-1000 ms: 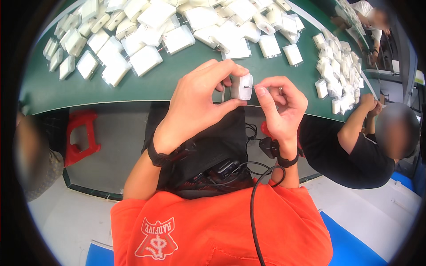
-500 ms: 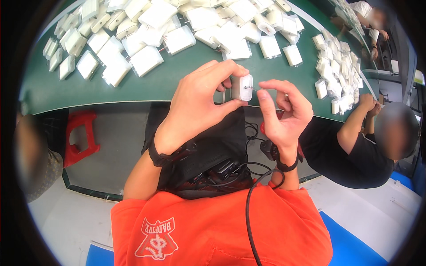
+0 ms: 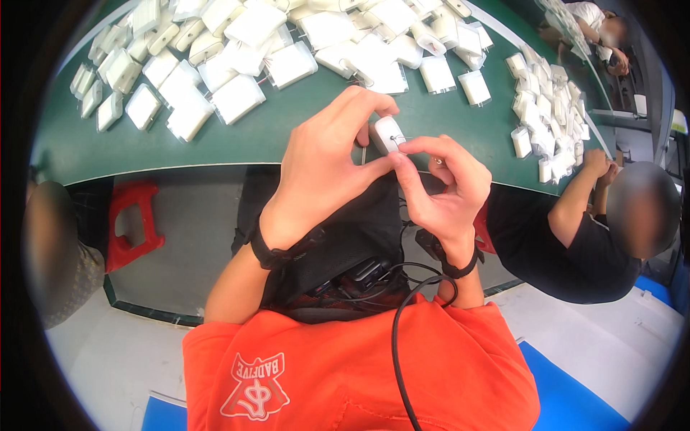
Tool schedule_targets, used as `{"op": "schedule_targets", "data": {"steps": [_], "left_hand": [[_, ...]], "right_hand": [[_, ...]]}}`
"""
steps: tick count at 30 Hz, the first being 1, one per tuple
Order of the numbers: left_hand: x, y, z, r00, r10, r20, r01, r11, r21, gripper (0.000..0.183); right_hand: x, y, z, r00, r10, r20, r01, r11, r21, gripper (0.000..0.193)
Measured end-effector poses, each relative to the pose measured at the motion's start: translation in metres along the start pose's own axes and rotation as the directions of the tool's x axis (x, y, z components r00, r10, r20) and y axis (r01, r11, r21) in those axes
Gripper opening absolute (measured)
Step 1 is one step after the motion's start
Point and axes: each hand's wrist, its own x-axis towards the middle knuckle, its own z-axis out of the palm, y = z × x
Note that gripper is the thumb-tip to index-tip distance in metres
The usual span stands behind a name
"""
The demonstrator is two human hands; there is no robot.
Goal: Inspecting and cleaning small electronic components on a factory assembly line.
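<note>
My left hand (image 3: 316,154) grips a small white box-shaped block (image 3: 387,128) between its thumb and fingers, just above the near edge of the green table. The block's rounded end faces right. A short dark wire (image 3: 395,141) comes out of a hole in that end. My right hand (image 3: 449,183) has thumb and index finger closed in a pinch at the wire, close against the block. Its other fingers are curled. Part of the block is hidden behind my left fingers. A thin pale rod (image 3: 364,155) shows below them.
Many similar white blocks (image 3: 237,99) lie heaped across the far side of the green table (image 3: 215,147). Another pile (image 3: 550,122) is at the right, near a seated person in black (image 3: 568,244). A red stool (image 3: 133,223) stands left. A black cable (image 3: 399,359) runs over my shirt.
My right hand has moved left to the block, and its thumb and index finger have closed at the wire. The block has shifted slightly left and tilted.
</note>
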Motion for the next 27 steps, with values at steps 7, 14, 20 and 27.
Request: {"op": "schedule_targets", "data": {"steps": [7, 14, 20, 27], "left_hand": [[0.001, -0.002, -0.003, 0.999, 0.033, 0.011, -0.031, 0.995, -0.094, 0.041], [0.000, -0.003, 0.015, 0.984, 0.134, -0.114, -0.132, 0.991, 0.025, 0.034], [-0.001, 0.003, 0.006, 0.986, 0.168, -0.001, -0.166, 0.979, 0.117, 0.032], [0.004, 0.005, -0.015, 0.966, 0.041, 0.255, 0.030, 0.963, -0.268, 0.054]], "right_hand": [[0.003, 0.002, 0.001, 0.999, 0.049, -0.023, -0.049, 0.999, 0.008, 0.017], [0.002, -0.001, 0.005, 0.992, 0.125, -0.016, -0.123, 0.986, 0.112, 0.017], [0.004, -0.004, 0.005, 0.991, 0.135, -0.010, -0.133, 0.985, 0.106, 0.018], [0.013, 0.005, -0.004, 0.963, 0.255, 0.086, -0.267, 0.946, 0.182, 0.012]]}}
